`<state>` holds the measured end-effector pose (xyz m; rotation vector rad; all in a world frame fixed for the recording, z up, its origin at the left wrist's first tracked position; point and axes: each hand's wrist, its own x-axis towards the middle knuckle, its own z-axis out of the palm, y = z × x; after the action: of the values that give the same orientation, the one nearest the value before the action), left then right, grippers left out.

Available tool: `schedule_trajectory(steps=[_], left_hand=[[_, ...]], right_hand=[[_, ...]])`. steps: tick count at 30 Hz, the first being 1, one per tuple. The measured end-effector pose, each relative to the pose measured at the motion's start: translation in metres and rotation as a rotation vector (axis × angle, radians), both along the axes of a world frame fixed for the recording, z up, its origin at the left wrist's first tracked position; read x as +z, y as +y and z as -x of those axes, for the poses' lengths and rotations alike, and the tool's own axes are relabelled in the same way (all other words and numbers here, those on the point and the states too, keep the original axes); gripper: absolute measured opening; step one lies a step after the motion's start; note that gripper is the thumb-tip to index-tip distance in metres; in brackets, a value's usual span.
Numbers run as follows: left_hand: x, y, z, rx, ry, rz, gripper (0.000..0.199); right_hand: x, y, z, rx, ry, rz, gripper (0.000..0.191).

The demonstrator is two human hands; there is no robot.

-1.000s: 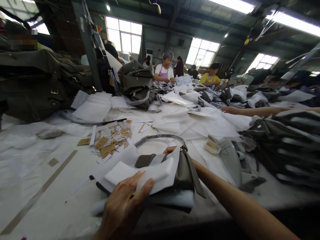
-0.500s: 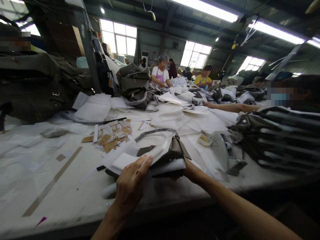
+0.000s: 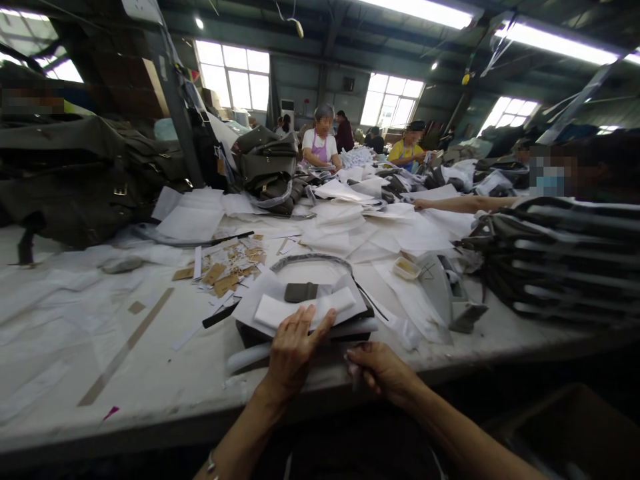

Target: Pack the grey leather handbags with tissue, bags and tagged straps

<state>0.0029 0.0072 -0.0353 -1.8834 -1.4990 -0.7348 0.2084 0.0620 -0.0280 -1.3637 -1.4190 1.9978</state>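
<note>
A dark olive handbag [image 3: 367,309] lies on the table before me. Its wrapped handle [image 3: 313,259] arches away from me. White sheets cover it, and a folded strip of white foam [image 3: 273,311] rests on top beside a grey-olive tab [image 3: 301,292]. My left hand [image 3: 293,350] lies on the foam strip with its fingers stretched out, pressing it against the bag. At the table's front edge, just right of the bag, my right hand [image 3: 385,368] pinches a small crumpled piece of thin plastic [image 3: 354,368]. Its lower fingers are curled.
Brown tags [image 3: 225,283] and white strings lie heaped behind left. White sheets [image 3: 340,223] spread across the middle. A small clear tray [image 3: 407,268] stands right, near stacked wrapped bags [image 3: 565,267]. More bags [image 3: 70,173] fill the left. A co-worker's arm [image 3: 465,204] reaches in from the right.
The handbag has gone from being tilted up in both hands to lying flat on the table. My right hand has come out from beneath it toward me, now pinching crumpled plastic.
</note>
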Motion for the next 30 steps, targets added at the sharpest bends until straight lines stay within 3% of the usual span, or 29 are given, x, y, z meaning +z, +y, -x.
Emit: schedule_trajectory(steps=[3, 5, 7, 9, 12, 15, 18, 21, 24, 27, 30], left_hand=[[-0.003, 0.002, -0.005, 0.022, 0.025, 0.025, 0.055], [-0.004, 0.002, -0.007, 0.025, 0.043, 0.043, 0.055], [-0.003, 0.002, -0.009, 0.028, 0.061, 0.058, 0.056], [-0.003, 0.001, -0.011, 0.031, 0.078, 0.077, 0.056], [-0.003, 0.0, -0.011, 0.025, 0.084, 0.098, 0.055], [-0.005, 0.001, -0.012, 0.006, 0.037, 0.066, 0.053], [-0.009, 0.002, -0.013, 0.001, -0.031, 0.026, 0.05], [-0.01, 0.002, -0.013, -0.006, -0.055, 0.019, 0.047], [-0.01, 0.003, -0.013, -0.018, -0.055, 0.015, 0.043], [-0.009, 0.004, -0.013, -0.017, -0.051, 0.006, 0.041], [-0.008, 0.003, -0.014, -0.018, -0.049, 0.038, 0.04]], right_hand=[[0.006, -0.011, -0.011, 0.1, -0.044, -0.031, 0.041], [0.027, -0.02, -0.022, 0.311, -0.155, -0.068, 0.03], [0.059, -0.025, -0.033, 0.549, -0.257, -0.125, 0.02], [0.093, -0.023, -0.038, 0.6, -0.254, -0.347, 0.015], [0.118, -0.006, -0.028, 0.44, -0.175, -0.99, 0.015], [0.102, 0.015, -0.005, 0.452, -0.145, -1.464, 0.048], [0.069, 0.026, 0.012, 0.536, -0.222, -1.615, 0.068], [0.05, 0.026, 0.019, 0.472, -0.271, -1.658, 0.044], [0.048, 0.023, 0.023, 0.396, -0.306, -1.689, 0.012], [0.052, 0.028, 0.023, 0.345, -0.26, -1.707, 0.011], [0.054, 0.039, 0.016, 0.337, -0.069, -1.664, 0.014]])
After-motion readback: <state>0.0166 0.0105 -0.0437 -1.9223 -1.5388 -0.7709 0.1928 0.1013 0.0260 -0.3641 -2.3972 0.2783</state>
